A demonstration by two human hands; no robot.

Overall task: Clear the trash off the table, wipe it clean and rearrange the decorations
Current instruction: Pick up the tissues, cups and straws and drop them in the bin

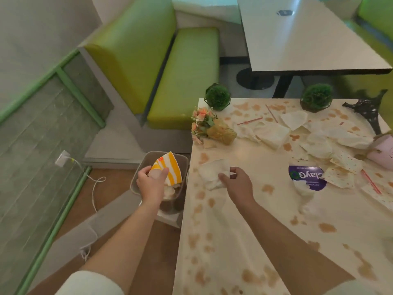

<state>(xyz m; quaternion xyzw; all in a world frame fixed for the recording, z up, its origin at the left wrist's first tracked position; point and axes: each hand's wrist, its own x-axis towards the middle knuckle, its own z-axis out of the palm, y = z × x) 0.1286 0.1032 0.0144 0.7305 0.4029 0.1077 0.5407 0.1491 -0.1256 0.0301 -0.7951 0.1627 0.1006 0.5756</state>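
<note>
Yellow-striped wrapper [169,170] pinched in left hand [152,180] directly over bin [182,161] beside table [234,220]; release it straight down. Right hand [238,185] grips crumpled napkin [212,173] near table's bin-side edge: lift clear, don't smear stains [255,275].

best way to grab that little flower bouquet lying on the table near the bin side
Grip the flower bouquet round its tan wrapped base, which points toward the table's middle, and come from above. It lies on its side with the pink blooms hanging at the table edge, so the wrapped end looks like the firm part; the blooms would likely crush. The right hand, now pinching a crumpled napkin, is nearest.
</note>
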